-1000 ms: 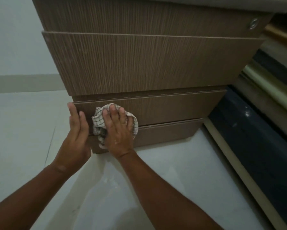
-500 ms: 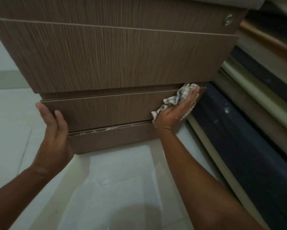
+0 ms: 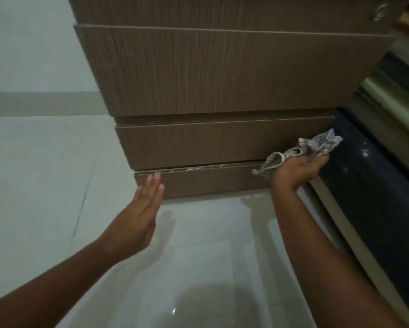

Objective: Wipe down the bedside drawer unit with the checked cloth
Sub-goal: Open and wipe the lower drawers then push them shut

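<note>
The brown wood-grain drawer unit (image 3: 222,74) fills the upper middle of the head view, with stacked drawer fronts and a low plinth at the floor. My right hand (image 3: 298,169) grips the crumpled checked cloth (image 3: 317,147) at the lower right corner of the unit, by the bottom drawer's right end. My left hand (image 3: 139,216) is flat with fingers straight and holds nothing. Its fingertips are near the plinth's left end; I cannot tell whether they touch it.
Glossy pale floor tiles (image 3: 198,268) spread in front of the unit and to its left. A dark glossy panel with a beige edge strip (image 3: 369,190) runs along the right side, close to my right hand. A round metal lock (image 3: 380,11) sits at the unit's top right.
My right hand swept the cloth from the left of the lower drawer front to its right corner, then dropped slightly. My left hand came off the unit's left edge and sits lower.
</note>
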The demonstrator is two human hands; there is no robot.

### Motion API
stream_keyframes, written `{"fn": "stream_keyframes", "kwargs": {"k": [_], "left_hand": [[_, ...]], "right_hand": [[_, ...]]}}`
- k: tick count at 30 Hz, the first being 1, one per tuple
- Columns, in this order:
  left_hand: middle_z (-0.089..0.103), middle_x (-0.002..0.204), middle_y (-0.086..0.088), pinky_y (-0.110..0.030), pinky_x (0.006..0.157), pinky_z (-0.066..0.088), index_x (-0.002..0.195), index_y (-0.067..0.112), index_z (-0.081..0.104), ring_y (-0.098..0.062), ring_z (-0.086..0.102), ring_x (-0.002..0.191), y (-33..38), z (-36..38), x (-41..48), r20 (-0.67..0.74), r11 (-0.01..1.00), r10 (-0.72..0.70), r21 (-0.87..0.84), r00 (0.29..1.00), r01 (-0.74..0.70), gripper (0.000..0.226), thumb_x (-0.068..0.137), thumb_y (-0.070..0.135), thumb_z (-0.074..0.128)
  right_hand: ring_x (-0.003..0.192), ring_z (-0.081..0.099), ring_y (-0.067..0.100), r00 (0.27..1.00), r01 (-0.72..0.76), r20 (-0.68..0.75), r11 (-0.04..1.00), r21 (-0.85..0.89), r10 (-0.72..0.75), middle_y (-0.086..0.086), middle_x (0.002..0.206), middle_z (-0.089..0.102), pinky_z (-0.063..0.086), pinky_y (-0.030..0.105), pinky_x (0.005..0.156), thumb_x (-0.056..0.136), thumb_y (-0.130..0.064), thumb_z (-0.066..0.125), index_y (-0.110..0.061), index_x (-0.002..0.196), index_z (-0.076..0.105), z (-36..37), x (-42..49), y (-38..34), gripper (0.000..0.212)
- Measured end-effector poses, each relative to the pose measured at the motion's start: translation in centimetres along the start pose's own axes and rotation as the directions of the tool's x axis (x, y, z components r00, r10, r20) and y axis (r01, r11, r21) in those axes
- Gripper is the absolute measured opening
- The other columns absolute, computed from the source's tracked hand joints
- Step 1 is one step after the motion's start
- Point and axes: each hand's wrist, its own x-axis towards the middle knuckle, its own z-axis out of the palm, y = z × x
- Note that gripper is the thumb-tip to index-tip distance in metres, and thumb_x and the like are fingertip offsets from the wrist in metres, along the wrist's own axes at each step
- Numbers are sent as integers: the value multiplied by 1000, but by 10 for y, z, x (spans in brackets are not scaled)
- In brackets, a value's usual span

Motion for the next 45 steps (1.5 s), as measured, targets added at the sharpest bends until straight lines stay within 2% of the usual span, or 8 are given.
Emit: {"fn": "stream_keyframes", "kwargs": {"k": [4, 7, 10, 15, 20, 25, 35, 45], "left_hand": [[16, 169, -7, -57, 117, 34, 159, 7, 23, -30, 11, 156, -5, -4, -2, -100, 916, -361, -223, 927, 333, 69, 94, 5, 48], [34, 162, -6, -53, 106, 49, 151, 8, 43, -28, 36, 148, -11, -12, -1, -151, 926, -363, -164, 919, 339, 63, 91, -5, 58], [55, 147, -3, -43, 90, 61, 137, 12, 62, -20, 63, 125, -15, -15, 1, -203, 929, -368, -114, 908, 351, 53, 87, -6, 65], [61, 135, -9, -41, 88, 59, 135, 10, 62, -27, 61, 119, -21, -8, 12, -206, 896, -443, -68, 872, 439, 48, 88, 0, 66], [60, 130, -20, -49, 87, 56, 134, 1, 60, -39, 57, 120, -21, 0, 21, -125, 911, -367, 151, 922, 384, 56, 80, 2, 74], [59, 127, -22, -51, 93, 54, 133, -3, 59, -42, 55, 118, -21, 4, 21, -145, 918, -366, 105, 919, 382, 56, 79, -4, 73], [60, 126, -16, -41, 100, 46, 129, 2, 62, -33, 51, 121, -16, -2, 21, -174, 912, -408, -35, 896, 409, 43, 86, 3, 69], [68, 111, -10, -32, 91, 46, 111, 8, 69, -27, 58, 106, -11, -5, 1, -189, 935, -353, -41, 916, 352, 28, 86, 20, 66]], "right_hand": [[122, 52, 15, 971, 106, 222, 993, -53, -91, 19, 137, 53, 36, -1, 95, 101, -2, 36, 12, 142, 40, -15, -70, 4, 43], [119, 52, 8, 912, 138, 400, 986, -97, -88, 5, 132, 51, 37, 2, 98, 101, -5, 37, 8, 143, 42, -23, -107, 7, 44], [123, 53, 11, 808, 240, 573, 965, -106, -138, 7, 134, 55, 38, 6, 103, 99, -3, 38, 6, 142, 44, -32, -129, 9, 44], [122, 53, 9, 649, 311, 747, 946, -88, -144, 5, 132, 56, 37, 6, 104, 99, 2, 40, 3, 142, 46, -38, -152, 11, 43], [134, 46, -2, 511, 345, 843, 939, -19, -170, 6, 143, 52, 33, 12, 112, 101, 4, 38, 0, 146, 43, -38, -161, 7, 45], [137, 46, 15, 396, 401, 902, 916, 1, -175, 16, 146, 50, 32, 14, 115, 99, 4, 38, -1, 148, 40, -35, -164, 9, 50], [139, 46, 19, 336, 446, 925, 895, 9, -177, 14, 149, 48, 35, 25, 118, 100, -1, 37, -2, 150, 39, -35, -158, 7, 49], [140, 45, 20, 305, 505, 909, 857, 99, -285, 13, 149, 49, 37, 34, 119, 99, 5, 42, -1, 148, 40, -32, -148, -3, 49]]}}
